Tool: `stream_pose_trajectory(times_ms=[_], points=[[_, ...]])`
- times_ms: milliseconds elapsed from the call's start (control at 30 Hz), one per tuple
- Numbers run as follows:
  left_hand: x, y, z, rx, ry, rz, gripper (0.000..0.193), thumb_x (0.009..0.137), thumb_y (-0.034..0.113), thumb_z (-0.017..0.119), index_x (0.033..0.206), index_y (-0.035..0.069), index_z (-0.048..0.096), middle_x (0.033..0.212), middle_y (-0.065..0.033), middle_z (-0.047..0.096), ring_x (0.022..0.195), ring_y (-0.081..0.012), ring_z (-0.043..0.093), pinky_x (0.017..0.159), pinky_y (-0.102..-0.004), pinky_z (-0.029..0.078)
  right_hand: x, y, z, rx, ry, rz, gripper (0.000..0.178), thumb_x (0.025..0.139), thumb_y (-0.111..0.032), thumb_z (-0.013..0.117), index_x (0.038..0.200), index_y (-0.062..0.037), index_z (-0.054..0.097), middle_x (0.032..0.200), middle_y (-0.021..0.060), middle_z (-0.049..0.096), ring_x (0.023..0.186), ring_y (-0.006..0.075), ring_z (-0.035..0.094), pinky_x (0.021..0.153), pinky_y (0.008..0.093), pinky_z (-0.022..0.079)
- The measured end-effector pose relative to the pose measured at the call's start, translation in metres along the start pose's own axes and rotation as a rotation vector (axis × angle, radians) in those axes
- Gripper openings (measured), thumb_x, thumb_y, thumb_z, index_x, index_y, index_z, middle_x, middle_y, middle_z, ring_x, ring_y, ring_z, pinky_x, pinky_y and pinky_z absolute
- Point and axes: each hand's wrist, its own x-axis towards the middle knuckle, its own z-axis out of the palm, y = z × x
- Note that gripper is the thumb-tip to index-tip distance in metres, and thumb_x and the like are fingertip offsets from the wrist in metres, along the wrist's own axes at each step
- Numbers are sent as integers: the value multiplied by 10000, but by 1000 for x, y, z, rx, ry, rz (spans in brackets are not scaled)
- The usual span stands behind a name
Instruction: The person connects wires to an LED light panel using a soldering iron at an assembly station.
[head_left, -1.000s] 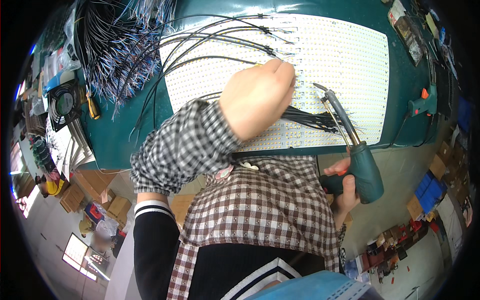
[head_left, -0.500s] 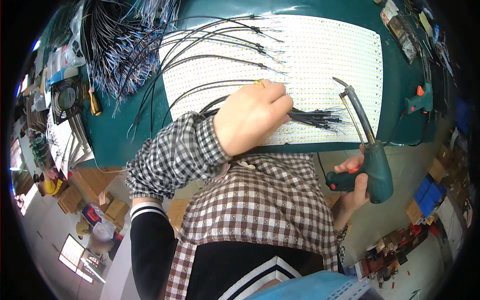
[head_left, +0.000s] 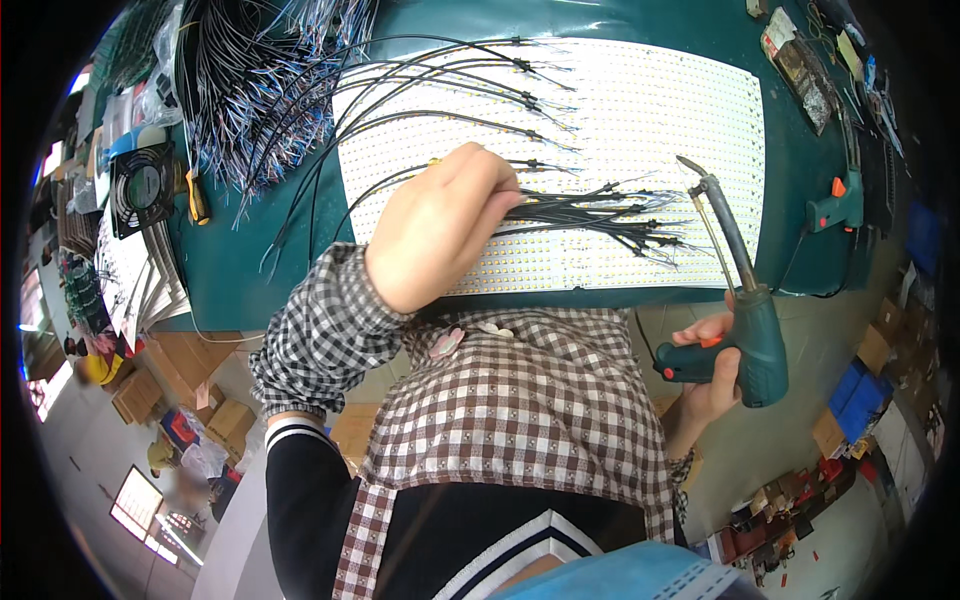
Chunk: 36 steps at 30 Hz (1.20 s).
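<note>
You have two hands (head_left: 432,238) (head_left: 714,388); two soldering guns (head_left: 762,345) (head_left: 842,206); one fan (head_left: 144,190) and one screwdriver (head_left: 197,198) by the bench's (head_left: 235,285) left edge.

Green table (head_left: 230,270) spreads beneath the left hand's fingers (head_left: 482,172), extending to both sides. Grey floor (head_left: 810,355) to their lower right; farther out, a blue stack (head_left: 860,390), contents unclear. Cardboard boxes (head_left: 233,415) to their lower left; farther that way, a bright window (head_left: 138,495) and a slanted strip of light (head_left: 178,540).

Open to you: the white panel's (head_left: 680,100) upper right
Black cables (head_left: 428,112) bar its left, a cable bundle (head_left: 590,211) its lower middle, your soldering gun (head_left: 764,340) its lower right.
</note>
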Motion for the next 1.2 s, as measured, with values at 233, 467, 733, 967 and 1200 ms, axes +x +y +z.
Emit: stream_pose_trajectory(times_ms=[233, 467, 733, 967, 1200], points=[[0, 2, 22, -75, -111, 175, 126, 796, 54, 590, 867, 32, 488, 790, -121, 567, 685, -289, 558, 580, -360, 439, 0, -2, 3, -16, 20, -18, 598, 898, -320, 481, 1248, 139, 326, 854, 117, 506, 731, 192, 541, 647, 311, 527], [-1, 7, 9, -291, -117, 112, 110, 833, 44, 558, 923, 9, 506, 792, -124, 563, 696, -253, 571, 631, -307, 459, 4, -7, 3, 72, 136, -36, 631, 828, -280, 601, 1203, 169, 364, 813, 141, 540, 675, 210, 575, 599, 321, 545], [-6, -2, 1, 204, -5, -32, 123, 757, 14, 604, 862, 3, 541, 816, -127, 536, 743, -296, 551, 631, -355, 442, 7, -7, 1, -47, 13, -22, 629, 888, -339, 495, 1260, 136, 319, 873, 108, 507, 734, 186, 540, 642, 310, 522], [46, 12, 49, 168, 66, 167, 166, 739, 116, 631, 864, 44, 549, 812, -103, 513, 779, -279, 529, 672, -373, 420, 10, -9, 6, -38, 23, -30, 611, 887, -320, 495, 1259, 134, 325, 871, 108, 509, 733, 182, 542, 642, 311, 523], [44, 14, 47, 50, 89, 178, 115, 769, 100, 612, 835, 44, 536, 786, -90, 513, 727, -282, 532, 631, -367, 427, 1, -6, 2, -12, 25, -19, 609, 890, -327, 499, 1256, 129, 328, 865, 114, 511, 741, 184, 543, 653, 311, 527]])
